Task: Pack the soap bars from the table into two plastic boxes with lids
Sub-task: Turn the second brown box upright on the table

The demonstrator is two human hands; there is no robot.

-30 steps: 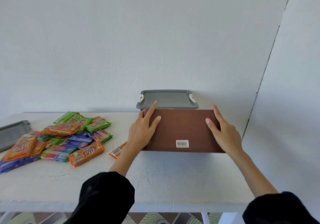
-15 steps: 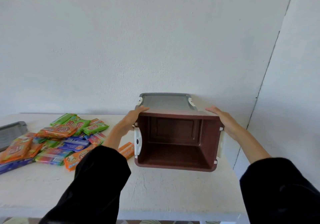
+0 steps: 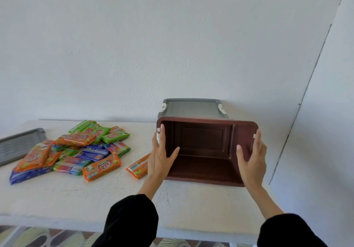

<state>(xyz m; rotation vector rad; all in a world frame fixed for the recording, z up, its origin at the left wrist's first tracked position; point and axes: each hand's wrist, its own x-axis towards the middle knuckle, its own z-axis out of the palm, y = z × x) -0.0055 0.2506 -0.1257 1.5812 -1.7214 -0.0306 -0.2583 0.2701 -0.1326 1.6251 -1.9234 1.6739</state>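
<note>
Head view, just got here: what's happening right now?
A person grips the brown box with both hands, left hand on its left wall, right hand on its right, thumbs inside. It is tipped, open mouth toward the camera, and empty. The soap bars lie heaped on the table to the left, unpacked, one orange bar apart near the left hand. A grey lid shows behind the box; a second lid lies at the table's far left.
</note>
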